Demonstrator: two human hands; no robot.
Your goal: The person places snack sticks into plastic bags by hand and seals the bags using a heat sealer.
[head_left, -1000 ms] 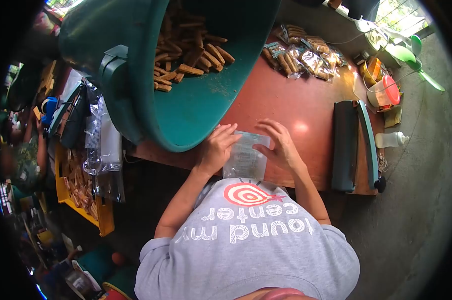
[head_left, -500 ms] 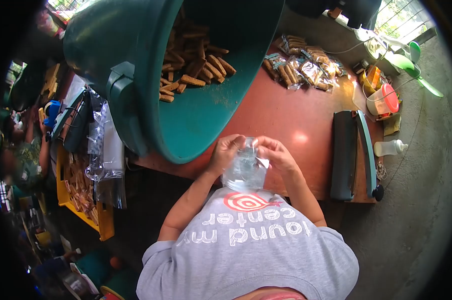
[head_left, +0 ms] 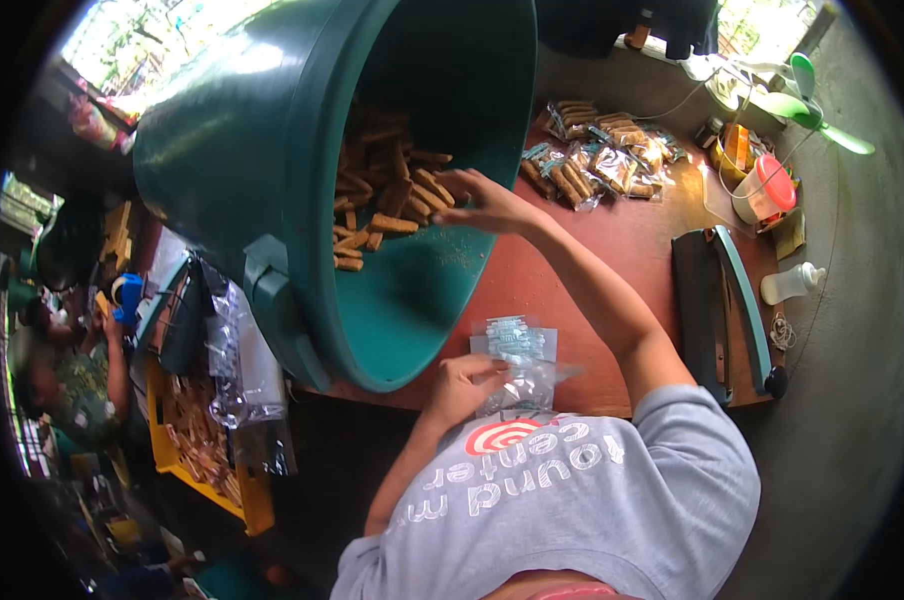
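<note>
R hand (head_left: 489,206) is hovering w/ fingers spread, gripping nothing visible; brown sticks (head_left: 429,190) are lying just past its fingertips, green tub (head_left: 397,338) surrounding them. Closer in, L hand (head_left: 464,388) is pinching clear bag (head_left: 534,384). Gentle picking, few pcs per grab, would prob. be sparing breakage.

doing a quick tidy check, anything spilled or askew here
The green tub lies tipped sideways on the table, odd for a container, with fine crumbs near the brown sticks inside. It may be deliberate; I see no clear spill outside it.
</note>
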